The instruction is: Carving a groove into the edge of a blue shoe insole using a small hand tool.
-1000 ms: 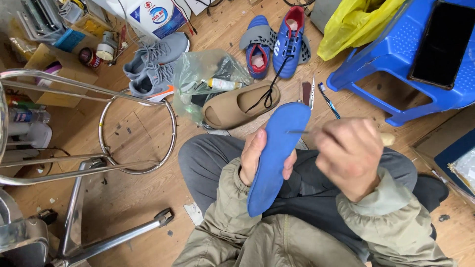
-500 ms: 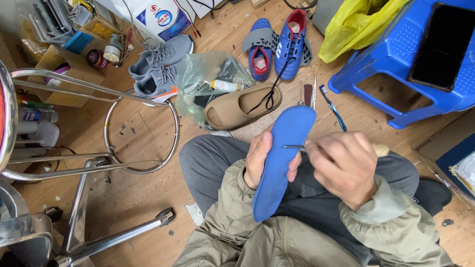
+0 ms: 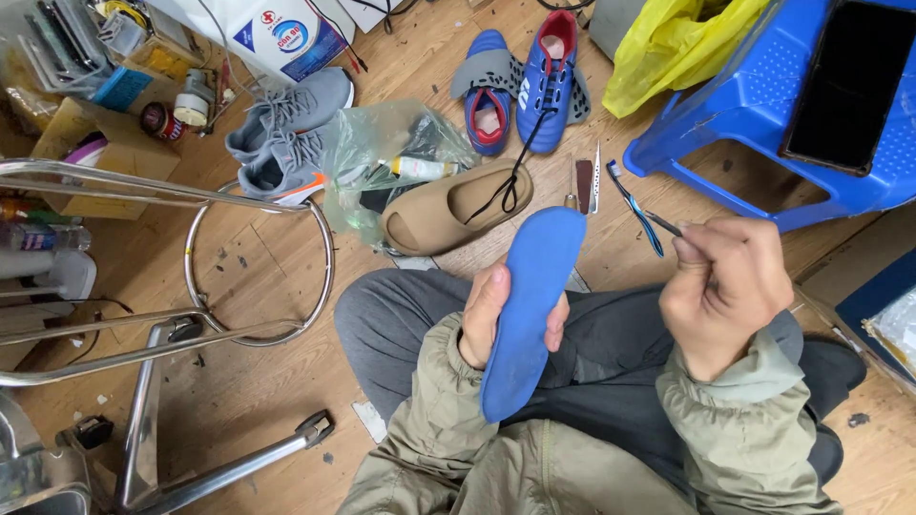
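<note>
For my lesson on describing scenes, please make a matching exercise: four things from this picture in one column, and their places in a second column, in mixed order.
Things:
1. blue insole
2. thin tool
3. tan shoe
4. black phone

Places:
A. on the blue plastic stool
B. in the left hand
C. on the wooden floor, beside a clear plastic bag
D. pinched in the fingers of the right hand

Pairs: 1-B, 2-D, 3-C, 4-A
</note>
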